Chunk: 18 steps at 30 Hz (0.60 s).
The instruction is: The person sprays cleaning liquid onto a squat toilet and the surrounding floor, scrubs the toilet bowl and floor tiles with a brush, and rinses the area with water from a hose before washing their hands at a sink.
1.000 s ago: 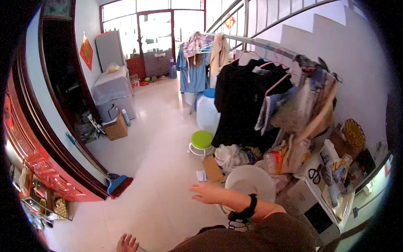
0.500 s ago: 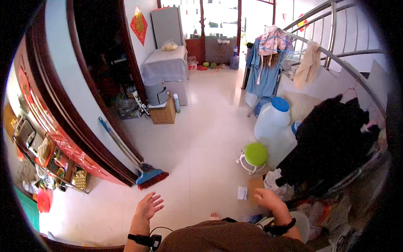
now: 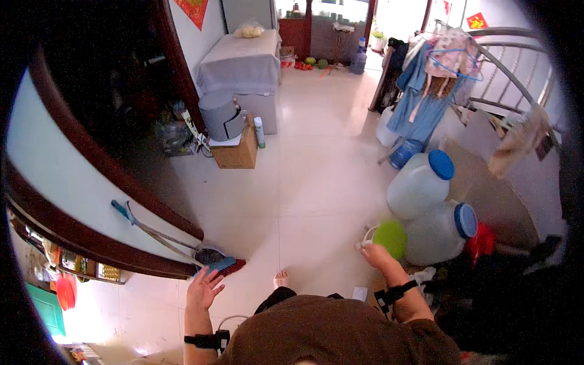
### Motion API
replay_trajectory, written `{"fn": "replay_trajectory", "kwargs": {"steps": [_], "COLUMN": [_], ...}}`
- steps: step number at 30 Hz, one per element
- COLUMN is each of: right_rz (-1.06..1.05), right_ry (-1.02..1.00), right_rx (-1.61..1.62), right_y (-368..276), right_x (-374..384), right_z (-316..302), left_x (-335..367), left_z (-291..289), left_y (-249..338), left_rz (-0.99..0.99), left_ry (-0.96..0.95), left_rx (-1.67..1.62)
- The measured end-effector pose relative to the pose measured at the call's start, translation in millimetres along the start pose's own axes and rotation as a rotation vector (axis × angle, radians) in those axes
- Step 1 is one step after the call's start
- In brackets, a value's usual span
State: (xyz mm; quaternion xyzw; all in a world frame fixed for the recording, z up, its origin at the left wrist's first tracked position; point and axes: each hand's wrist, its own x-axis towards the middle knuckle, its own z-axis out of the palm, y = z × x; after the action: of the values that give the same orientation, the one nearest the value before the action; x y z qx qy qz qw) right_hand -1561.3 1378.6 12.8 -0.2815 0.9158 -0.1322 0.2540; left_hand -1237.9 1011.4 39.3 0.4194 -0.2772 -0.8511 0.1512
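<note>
My left hand (image 3: 204, 292) hangs with its fingers spread and nothing in it. Just beyond it, in the picture, are the blue-and-red broom (image 3: 220, 267) and a dark dustpan (image 3: 208, 255), leaning against the door frame. My right hand (image 3: 378, 257) is loosely closed, with no object showing in it. It overlaps the edge of a small stool with a green seat (image 3: 390, 237) and white legs; whether they touch I cannot tell. Dark bands circle both wrists.
Two large whitish barrels with blue lids (image 3: 441, 164) stand at the right, near a rack of hanging clothes (image 3: 420, 103). Ahead on the left, a cardboard box (image 3: 237, 152) carries a grey round container (image 3: 220, 115) beside a cloth-covered table (image 3: 243, 61). Pale tiles (image 3: 304, 188) cover the floor.
I have moved forward: the broom, stool and barrels appear closer. A bare foot now shows in front of me. My right hand has come over beside the stool; my left remains spread.
</note>
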Motion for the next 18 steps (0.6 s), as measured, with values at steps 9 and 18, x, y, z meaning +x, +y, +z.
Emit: {"fn": "replay_trajectory", "kwargs": {"steps": [9,18], "right_rz": [0.497,0.759], "right_ry": [-0.103,-0.223], "right_rx": [0.201,0.633], "right_y": [100.5,195.1], "right_x": [88.0,270.8], "right_z": [13.5,-61.8], "left_x": [190.6,358.7], "left_z": [190.3,348.1], "left_y": [87.9,120.5], "left_rz": [-0.133,-0.152], "left_ry": [-0.192,-0.220], "left_rx": [0.239,0.260]}}
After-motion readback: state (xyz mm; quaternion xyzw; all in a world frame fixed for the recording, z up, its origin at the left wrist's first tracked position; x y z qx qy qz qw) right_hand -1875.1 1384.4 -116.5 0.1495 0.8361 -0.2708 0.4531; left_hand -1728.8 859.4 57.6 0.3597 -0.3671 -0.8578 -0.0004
